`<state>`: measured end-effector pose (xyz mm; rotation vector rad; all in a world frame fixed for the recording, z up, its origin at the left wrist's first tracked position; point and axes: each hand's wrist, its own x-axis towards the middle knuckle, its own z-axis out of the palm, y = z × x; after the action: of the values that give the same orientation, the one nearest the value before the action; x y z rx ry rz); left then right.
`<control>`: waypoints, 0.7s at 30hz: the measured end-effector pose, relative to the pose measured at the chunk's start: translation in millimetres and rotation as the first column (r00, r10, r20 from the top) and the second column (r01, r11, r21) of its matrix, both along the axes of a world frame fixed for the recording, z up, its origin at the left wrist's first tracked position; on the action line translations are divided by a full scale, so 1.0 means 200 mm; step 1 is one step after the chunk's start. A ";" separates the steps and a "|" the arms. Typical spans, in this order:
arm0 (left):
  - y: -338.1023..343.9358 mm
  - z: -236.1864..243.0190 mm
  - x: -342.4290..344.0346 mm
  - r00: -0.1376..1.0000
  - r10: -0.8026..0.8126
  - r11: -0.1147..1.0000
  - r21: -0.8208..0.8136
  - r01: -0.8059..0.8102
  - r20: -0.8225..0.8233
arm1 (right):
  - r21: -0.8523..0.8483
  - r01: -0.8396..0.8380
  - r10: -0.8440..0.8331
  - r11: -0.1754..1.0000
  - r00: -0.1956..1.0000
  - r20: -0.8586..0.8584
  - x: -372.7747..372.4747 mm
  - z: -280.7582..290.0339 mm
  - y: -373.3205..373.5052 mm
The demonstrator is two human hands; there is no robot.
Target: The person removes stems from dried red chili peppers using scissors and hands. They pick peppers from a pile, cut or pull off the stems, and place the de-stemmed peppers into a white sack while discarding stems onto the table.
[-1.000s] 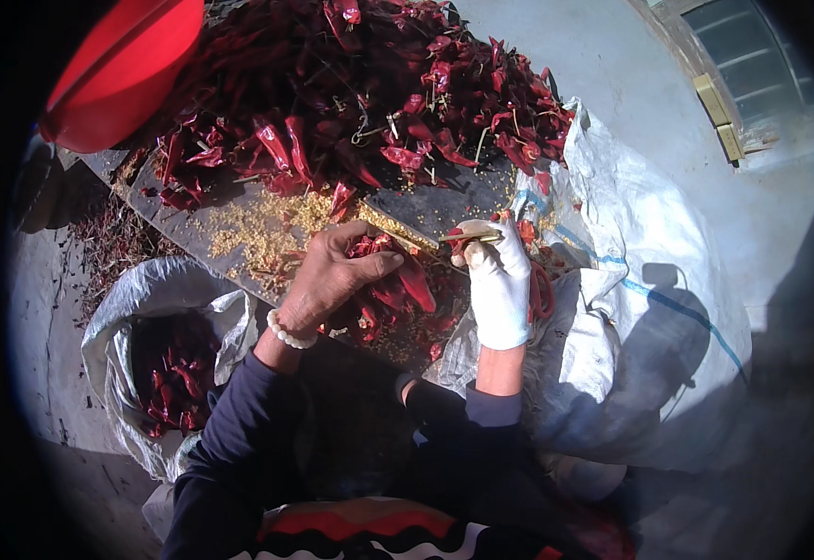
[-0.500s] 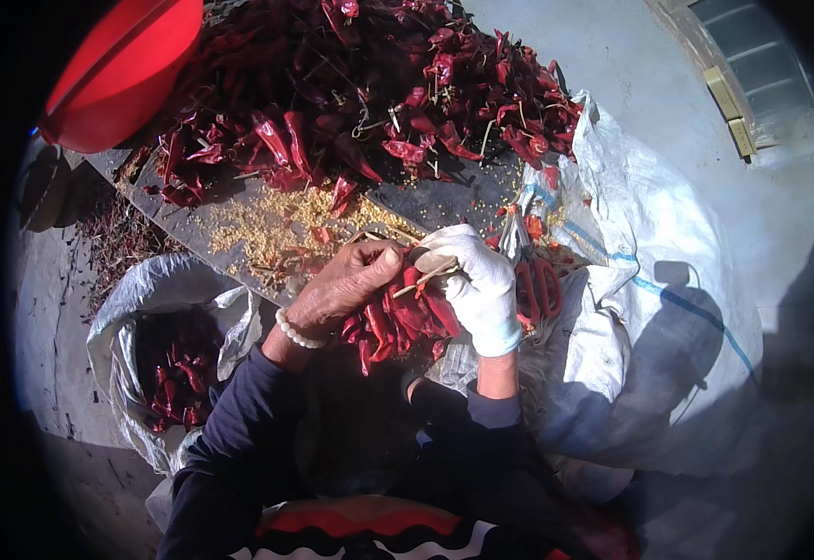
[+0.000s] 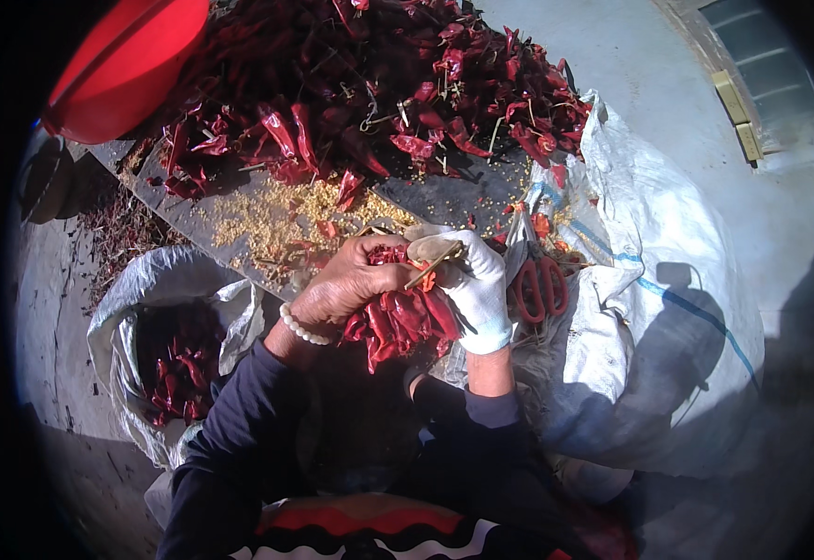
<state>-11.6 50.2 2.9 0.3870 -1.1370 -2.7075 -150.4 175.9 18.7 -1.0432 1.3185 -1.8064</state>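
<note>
My bare left hand [image 3: 346, 287], a pale bead bracelet at its wrist, is wrapped round a bunch of dried red chili peppers [image 3: 397, 329] that hang below its fingers. Against the bunch's right side, my right hand [image 3: 478, 291] wears a white glove with a brownish, worn thumb. It pinches a pepper by its pale stem [image 3: 436, 265], close to my left thumb. Some orange, torn pepper flesh shows between the two hands. The right fingertips are partly hidden behind the glove thumb. Red-handled scissors [image 3: 539, 291] lie just right of the glove.
A large heap of dried peppers [image 3: 351, 103] covers the board ahead, with yellow seeds [image 3: 276, 219] scattered before it. At the left stands an open white sack [image 3: 136, 289] with peppers inside. A red basin [image 3: 122, 79] is far left; a big white woven sack [image 3: 668, 252] lies right.
My left thumb has come down lower over the bunch, and the stem between the hands has turned more upright. The gloved hand has shifted slightly left.
</note>
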 end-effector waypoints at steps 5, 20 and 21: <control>0.01 -0.02 0.02 0.997 0.079 0.995 -0.055 -0.079 -0.004 | 0.066 0.066 -0.055 0.996 0.985 -0.162 0.07 0.07 -0.02; 0.01 0.01 0.03 0.998 -0.044 0.992 0.113 0.048 -0.040 | 0.015 0.145 -0.145 0.989 0.989 0.005 0.04 0.03 -0.01; 0.01 0.01 0.03 0.998 -0.053 0.989 0.139 0.059 -0.045 | 0.001 0.143 -0.143 0.990 0.985 -0.101 0.02 0.03 0.00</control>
<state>-6.3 52.6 5.2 0.3217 -0.9645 -2.8394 -146.3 175.7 23.7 -1.0706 1.4942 -1.8719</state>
